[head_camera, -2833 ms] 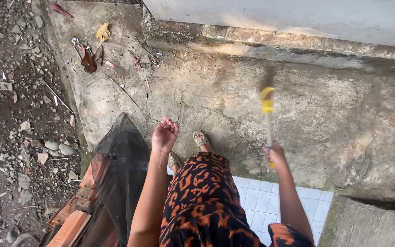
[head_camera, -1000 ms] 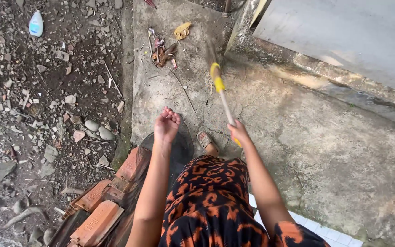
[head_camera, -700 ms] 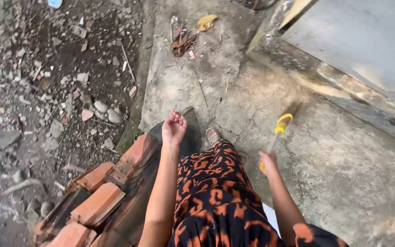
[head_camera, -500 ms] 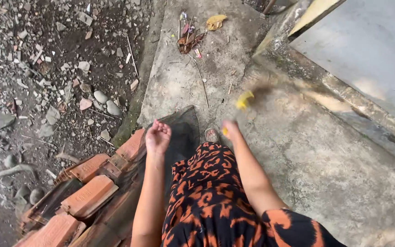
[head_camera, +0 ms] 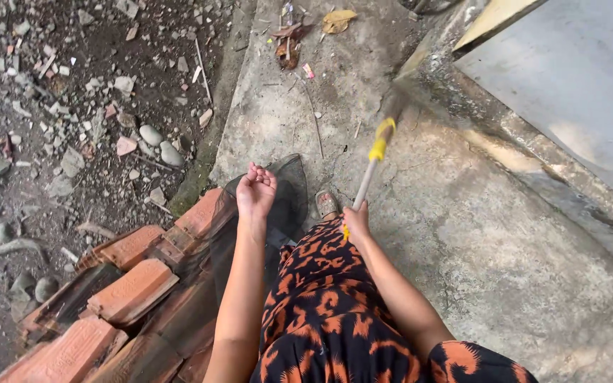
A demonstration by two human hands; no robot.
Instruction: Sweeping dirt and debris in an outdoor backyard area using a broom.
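Broom point(head_camera: 372, 162) back near wall since blurred swing, right hand point(head_camera: 356, 218) gripping

From my seat at the feed I see a person dressed in a loose garment point(head_camera: 328, 305) of black cloth covered in orange, flame-like blotches, an animal-style print that runs down the front of the body. A short sleeve point(head_camera: 473, 362) in the same print covers the right shoulder. Both forearms are bare, with no watch, bracelet or ring that I can make out on the left hand point(head_camera: 255, 191) or the right hand point(head_camera: 356, 218). One foot shows below the hem, in a pale open sandal point(head_camera: 326, 204) with a patterned strap.
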